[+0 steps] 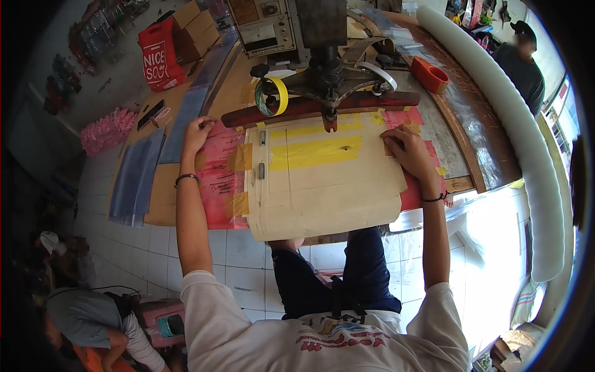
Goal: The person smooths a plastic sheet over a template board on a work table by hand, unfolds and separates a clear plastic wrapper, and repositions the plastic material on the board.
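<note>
Here we are at the near edge of the surface (pixel 162 192), and the cream sheet (pixel 328 198) lies at the middle of it, its lower end jutting past that edge, with red sheeting (pixel 220 173) showing on both sides! Left fingers (pixel 203 121) bunched close together by the upper left part of the red sheeting, and whether they pinch it, I cannot tell. Right fingers (pixel 398 132) bent and part-spread on the cream sheet's right border; a grip or just a press, the view won't say

And here's the danger: that overhanging end has nothing under it, so a brush from the body could lift or skew the whole sheet. An uneven pull, one side harder than the other, could twist it out of line with the red sheeting, and the brown tape (pixel 237 204) along the left might peel or crease. Up top, the dark red bar (pixel 365 101) sits just over the far end; should it drop with fingers strayed beneath, that's a nasty pinch! And look, the yellow tape roll (pixel 282 96) beside the bar could snag a passing wrist or slip down onto the work
</note>
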Demonstrator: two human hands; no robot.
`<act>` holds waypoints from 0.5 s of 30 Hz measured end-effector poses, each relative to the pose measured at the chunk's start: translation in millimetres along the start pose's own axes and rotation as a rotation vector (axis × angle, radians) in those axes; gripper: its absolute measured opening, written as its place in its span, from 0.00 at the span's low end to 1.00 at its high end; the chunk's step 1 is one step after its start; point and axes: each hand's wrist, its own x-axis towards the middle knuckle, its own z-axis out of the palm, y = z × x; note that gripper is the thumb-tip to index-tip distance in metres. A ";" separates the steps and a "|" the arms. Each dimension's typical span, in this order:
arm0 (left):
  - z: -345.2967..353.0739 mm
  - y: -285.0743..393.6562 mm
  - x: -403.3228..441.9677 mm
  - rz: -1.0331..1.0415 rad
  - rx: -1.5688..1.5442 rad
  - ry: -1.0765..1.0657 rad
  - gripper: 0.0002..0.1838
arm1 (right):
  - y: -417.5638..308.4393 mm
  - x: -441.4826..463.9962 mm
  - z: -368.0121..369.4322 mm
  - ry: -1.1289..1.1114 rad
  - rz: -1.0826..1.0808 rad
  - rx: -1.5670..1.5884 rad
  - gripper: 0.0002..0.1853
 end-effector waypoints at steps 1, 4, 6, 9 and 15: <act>0.5 -1.3 -0.1 0.010 0.000 0.009 0.09 | -0.2 0.3 -0.4 -0.004 0.002 0.001 0.09; 0.4 -2.9 0.4 0.029 0.007 -0.008 0.10 | -3.2 0.1 -0.5 -0.002 0.018 0.014 0.09; -0.1 -2.6 0.8 0.024 0.013 -0.012 0.10 | -1.5 0.7 0.0 0.004 0.004 0.009 0.09; -0.5 -0.5 -0.5 0.009 0.011 -0.018 0.10 | -0.5 -0.3 0.4 0.005 0.008 -0.007 0.09; 0.2 0.8 0.3 0.028 0.017 0.000 0.10 | -0.1 1.3 -0.6 -0.002 0.001 0.006 0.09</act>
